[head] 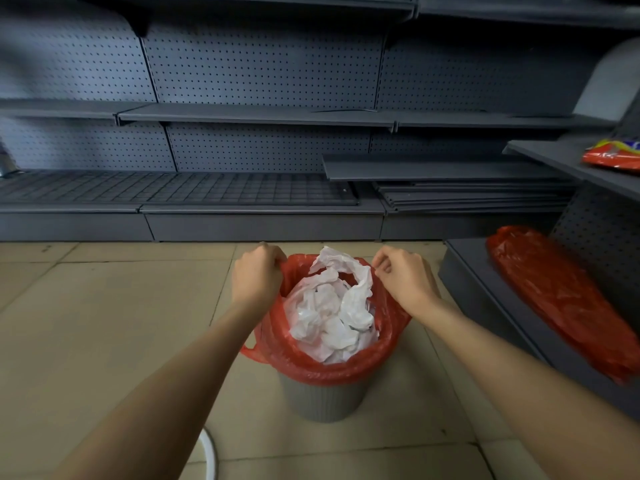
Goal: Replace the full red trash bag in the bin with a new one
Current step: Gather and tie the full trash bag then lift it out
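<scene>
Nearest the camera, a white curved object point(209, 455) shows partly at the lower edge on the tiled floor point(104, 323); what it is cannot be told.

The grey ribbed bin point(323, 400) stands upright on the floor, directly ahead between the two forearms. The red trash bag point(346, 370) lines the bin, its rim folded over the bin edge, with one handle loop hanging out at the left side. The bag is filled with crumpled white paper and plastic point(332, 306) that rises above the rim.

The left hand point(258, 273) is closed in a fist on the far left portion of the bag rim, gathering the red film upward. The right hand point(403, 277) is at the far right portion of the rim, thumb and fingers pinched together on the bag edge (the contact point itself is small and partly hidden).

To the right, a second red bag point(561, 303) lies flat on the low base shelf point(485, 289) of a dark shelving unit, well apart from the bin. Higher on the same side, an orange packet point(611, 155) rests on a shelf.

Beyond the bin, dark grey shelving point(256, 114) with a perforated back panel runs across the view; loose shelf boards point(450, 188) are stacked on its lowest level at right.
</scene>
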Motion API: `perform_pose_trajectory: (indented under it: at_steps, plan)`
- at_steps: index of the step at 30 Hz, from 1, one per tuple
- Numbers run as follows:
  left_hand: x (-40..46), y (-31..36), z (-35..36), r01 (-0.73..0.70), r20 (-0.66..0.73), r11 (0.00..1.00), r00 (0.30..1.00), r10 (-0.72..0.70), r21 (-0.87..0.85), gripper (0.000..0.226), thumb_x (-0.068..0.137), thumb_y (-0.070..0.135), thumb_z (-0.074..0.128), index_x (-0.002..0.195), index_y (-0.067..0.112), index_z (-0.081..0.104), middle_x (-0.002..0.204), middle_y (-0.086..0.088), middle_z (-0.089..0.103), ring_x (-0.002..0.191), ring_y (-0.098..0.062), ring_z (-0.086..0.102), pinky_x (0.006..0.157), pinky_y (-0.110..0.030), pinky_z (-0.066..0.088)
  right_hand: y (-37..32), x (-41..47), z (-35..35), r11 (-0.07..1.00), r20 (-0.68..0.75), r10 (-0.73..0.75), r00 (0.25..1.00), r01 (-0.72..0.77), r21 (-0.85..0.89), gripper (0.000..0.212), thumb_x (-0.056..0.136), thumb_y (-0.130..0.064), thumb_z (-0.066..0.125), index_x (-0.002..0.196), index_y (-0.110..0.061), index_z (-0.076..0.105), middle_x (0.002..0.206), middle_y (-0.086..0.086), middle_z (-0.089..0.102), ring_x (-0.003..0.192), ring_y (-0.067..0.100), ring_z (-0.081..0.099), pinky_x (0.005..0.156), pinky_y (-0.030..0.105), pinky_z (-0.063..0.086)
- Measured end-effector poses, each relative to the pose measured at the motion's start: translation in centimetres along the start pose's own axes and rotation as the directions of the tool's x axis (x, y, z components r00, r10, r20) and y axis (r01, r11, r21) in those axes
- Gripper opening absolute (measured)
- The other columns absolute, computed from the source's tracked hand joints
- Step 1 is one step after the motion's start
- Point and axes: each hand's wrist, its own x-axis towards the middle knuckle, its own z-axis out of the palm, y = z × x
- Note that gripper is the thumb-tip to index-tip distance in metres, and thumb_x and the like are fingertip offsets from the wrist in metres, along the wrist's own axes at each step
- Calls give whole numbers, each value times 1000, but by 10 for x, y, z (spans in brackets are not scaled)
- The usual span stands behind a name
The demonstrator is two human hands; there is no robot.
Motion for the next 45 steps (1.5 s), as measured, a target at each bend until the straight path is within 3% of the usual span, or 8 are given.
perform_pose_trajectory:
  at_steps: [4,8,15,21,27,35,41,45]
  plan:
    - [-6,1,4,-2,-21,999,1000,1,-38,28,87,4,47,109,12,64,111,-8,63,87,-28,62,67,-35,48,9,-6,7,1000,-6,9,1000,-9,14,14,86,-11,60,86,-24,65,81,-6,69,76,14,65,66,27,53]
    - [-9,-12,2,-1,-51,1000,999,0,-29,28,90,9,48,117,11,57,116,-9,58,96,-27,59,70,-36,47,33,-6,2,998,-63,69,996,-68,16,16,91,-8,55,98,-17,66,100,1,71,89,20,66,75,27,52]
    - [-24,-58,-2,69,37,997,997,-70,27,24,94,14,46,113,12,61,111,-9,60,90,-29,61,70,-36,47,79,-16,-1,968,38,205,978,-197,-157,14,91,-13,54,98,-16,66,105,8,71,95,29,65,75,34,50]
    - [-20,-36,4,52,40,997,998,-49,-60,26,94,30,45,107,17,63,104,-5,63,86,-23,61,70,-32,45,95,-21,4,951,98,264,959,-242,-193,12,90,-21,57,98,-17,65,103,7,71,96,30,64,75,35,52]
    - [-27,-13,25,16,111,997,994,-8,-72,24,91,20,47,108,16,64,100,-4,67,83,-22,61,67,-29,43,92,-20,15,951,135,285,949,-262,-167,14,88,-28,60,96,-18,65,101,5,71,94,29,65,75,33,51]
    - [-33,-37,20,-1,59,997,998,5,-78,24,93,20,48,115,19,58,111,-3,60,92,-22,61,69,-29,41,85,-17,29,948,150,279,949,-246,-202,34,85,-45,62,106,-18,61,101,3,69,92,24,64,71,27,47]
    - [-34,-54,8,30,34,999,999,-29,-26,27,93,12,48,117,15,58,115,-5,59,93,-22,62,71,-33,46,78,-14,31,943,143,283,948,-248,-222,19,87,-22,63,105,-17,65,106,6,69,97,27,63,74,27,46]
    - [-25,-51,2,10,-11,999,1000,-10,-42,26,93,8,46,115,14,59,111,-6,60,90,-23,61,68,-31,44,65,-12,18,971,50,162,986,-150,-187,14,88,-13,58,98,-15,68,101,5,69,90,26,65,74,32,52]
